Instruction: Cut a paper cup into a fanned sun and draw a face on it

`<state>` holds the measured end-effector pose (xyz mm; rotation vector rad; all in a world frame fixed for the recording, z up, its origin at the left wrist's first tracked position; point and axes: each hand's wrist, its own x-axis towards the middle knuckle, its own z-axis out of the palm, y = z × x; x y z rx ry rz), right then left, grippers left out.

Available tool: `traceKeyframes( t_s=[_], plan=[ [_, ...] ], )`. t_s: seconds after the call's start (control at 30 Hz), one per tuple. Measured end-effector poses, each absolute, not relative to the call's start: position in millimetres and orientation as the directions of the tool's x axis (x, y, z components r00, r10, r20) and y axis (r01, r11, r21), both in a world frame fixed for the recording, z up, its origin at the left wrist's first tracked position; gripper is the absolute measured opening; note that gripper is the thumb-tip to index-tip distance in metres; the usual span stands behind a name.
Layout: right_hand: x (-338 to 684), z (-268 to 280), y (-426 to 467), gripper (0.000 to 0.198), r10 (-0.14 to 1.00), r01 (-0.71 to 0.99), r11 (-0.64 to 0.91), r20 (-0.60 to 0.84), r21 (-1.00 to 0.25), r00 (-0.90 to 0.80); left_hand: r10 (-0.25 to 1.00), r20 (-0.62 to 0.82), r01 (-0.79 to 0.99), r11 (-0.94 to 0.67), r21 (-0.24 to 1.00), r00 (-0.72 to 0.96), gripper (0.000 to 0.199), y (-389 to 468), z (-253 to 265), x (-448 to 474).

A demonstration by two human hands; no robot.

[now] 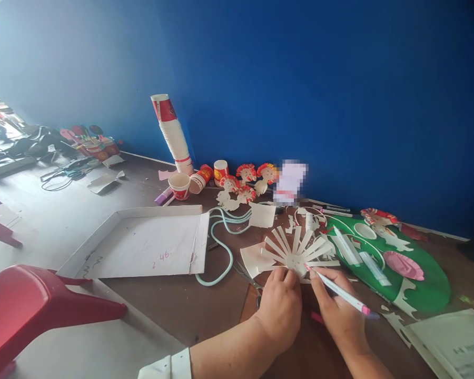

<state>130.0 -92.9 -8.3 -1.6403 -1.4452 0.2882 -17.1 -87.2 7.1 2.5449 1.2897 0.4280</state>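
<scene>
A paper cup cut into strips point(296, 258) lies fanned out like rays, with small marks drawn on its round base. My left hand point(280, 302) is closed on its near edge and holds it down. In my right hand point(339, 316) is a white marker pen point(339, 290) with a pink end; its pink tip touches the cup's base at the right side. Left of the cut cup lies a curved white paper piece point(253, 259). Scissors point(247, 276) lie beside my left hand, partly hidden by it.
A tall stack of paper cups point(174, 134) leans near the blue wall. Finished red-fringed paper figures point(246, 173) stand at the back. A shallow white box point(150, 242) and cable point(225, 242) lie left. Right, a green board point(430, 289) holds scraps. A red stool point(19, 310) stands front left.
</scene>
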Motion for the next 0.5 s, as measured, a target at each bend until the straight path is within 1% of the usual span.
traceKeyframes(
  t_s=[0.2, 0.37, 0.5],
  plan=[
    [130.4, -6.5, -93.9, 0.024, 0.894, 0.673, 0.080, 0.351, -0.735, 0.277, 0.828, 0.154, 0.731, -0.551, 0.403, 0.539, 0.028, -88.0, 5.2, -17.2],
    [129.9, -7.2, -93.6, 0.024, 0.915, 0.699, 0.099, 0.341, -0.708, 0.216, 0.839, 0.123, 0.741, -0.529, 0.413, 0.531, 0.033, -87.7, 7.2, -16.8],
    [127.6, -5.9, -91.3, 0.024, 0.923, 0.695, 0.089, 0.321, -0.714, 0.212, 0.837, 0.124, 0.734, -0.530, 0.425, 0.533, 0.033, -86.7, 9.9, -16.8]
  ],
)
